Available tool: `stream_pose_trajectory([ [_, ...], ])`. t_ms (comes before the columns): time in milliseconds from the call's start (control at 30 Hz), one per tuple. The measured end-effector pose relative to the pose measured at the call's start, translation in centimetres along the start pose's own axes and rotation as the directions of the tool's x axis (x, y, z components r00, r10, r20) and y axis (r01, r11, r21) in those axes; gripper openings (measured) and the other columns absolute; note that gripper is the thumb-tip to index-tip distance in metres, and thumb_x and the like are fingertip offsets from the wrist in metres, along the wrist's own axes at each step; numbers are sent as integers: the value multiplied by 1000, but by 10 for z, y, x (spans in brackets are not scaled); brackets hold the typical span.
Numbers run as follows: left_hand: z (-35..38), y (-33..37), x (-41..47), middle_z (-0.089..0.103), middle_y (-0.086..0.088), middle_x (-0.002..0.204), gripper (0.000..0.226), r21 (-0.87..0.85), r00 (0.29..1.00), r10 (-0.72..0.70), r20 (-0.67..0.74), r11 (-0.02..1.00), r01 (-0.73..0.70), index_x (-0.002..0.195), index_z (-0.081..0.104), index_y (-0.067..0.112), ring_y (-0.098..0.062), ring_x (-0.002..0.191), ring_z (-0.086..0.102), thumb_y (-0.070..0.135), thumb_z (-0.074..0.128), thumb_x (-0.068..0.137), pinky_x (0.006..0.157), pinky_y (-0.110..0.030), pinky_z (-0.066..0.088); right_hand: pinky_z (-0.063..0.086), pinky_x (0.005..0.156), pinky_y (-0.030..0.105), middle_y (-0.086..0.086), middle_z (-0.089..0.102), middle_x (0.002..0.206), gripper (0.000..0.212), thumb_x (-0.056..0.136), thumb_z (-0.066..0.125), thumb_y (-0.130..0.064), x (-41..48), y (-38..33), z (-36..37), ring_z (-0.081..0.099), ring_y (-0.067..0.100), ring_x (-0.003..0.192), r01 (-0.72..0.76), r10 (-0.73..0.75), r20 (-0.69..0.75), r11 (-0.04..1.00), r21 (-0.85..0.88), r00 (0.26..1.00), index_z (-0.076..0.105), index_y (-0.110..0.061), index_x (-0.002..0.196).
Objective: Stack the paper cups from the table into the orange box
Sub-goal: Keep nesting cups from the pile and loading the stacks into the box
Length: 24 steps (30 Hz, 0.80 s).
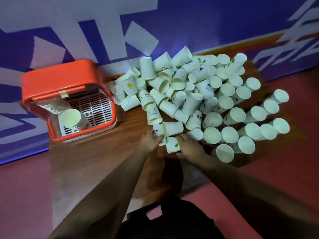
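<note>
The orange box point(57, 78) stands at the table's left with its lid raised. Inside it lie two stacks of paper cups point(70, 118) on a slotted white insert. A big pile of white paper cups point(189, 94) covers the middle and right of the wooden table point(96, 157); many on the right stand upside down. At the pile's near edge my left hand point(150, 141) curls its fingers on a cup with a black mark point(158, 129). My right hand point(189, 149) holds a lying cup with a green mark point(172, 145) between thumb and fingers.
A blue and white patterned wall point(189, 23) runs right behind the box and the pile. Red floor point(22, 195) lies to both sides of the table. A dark bag or garment point(169, 221) is below the table's near edge.
</note>
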<state>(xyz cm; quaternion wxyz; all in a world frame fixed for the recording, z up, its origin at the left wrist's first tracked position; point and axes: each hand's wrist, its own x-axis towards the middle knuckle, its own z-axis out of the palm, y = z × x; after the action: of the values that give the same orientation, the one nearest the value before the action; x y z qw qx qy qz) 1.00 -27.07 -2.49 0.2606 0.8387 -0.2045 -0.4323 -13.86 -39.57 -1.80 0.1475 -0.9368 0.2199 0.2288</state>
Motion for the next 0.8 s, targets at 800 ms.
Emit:
stream_pose_trajectory([
  [800,-98,-63,-68,53,-5,129,68,-524,869,-60,-490,817,-240,127,43,29,-22,114,59,44,83,73,91,-40,55,46,101,38,-2,52,133,78,75,75,-41,22,-63,-74,53,18,120,81,-26,-101,802,592,995,37,-20,141],
])
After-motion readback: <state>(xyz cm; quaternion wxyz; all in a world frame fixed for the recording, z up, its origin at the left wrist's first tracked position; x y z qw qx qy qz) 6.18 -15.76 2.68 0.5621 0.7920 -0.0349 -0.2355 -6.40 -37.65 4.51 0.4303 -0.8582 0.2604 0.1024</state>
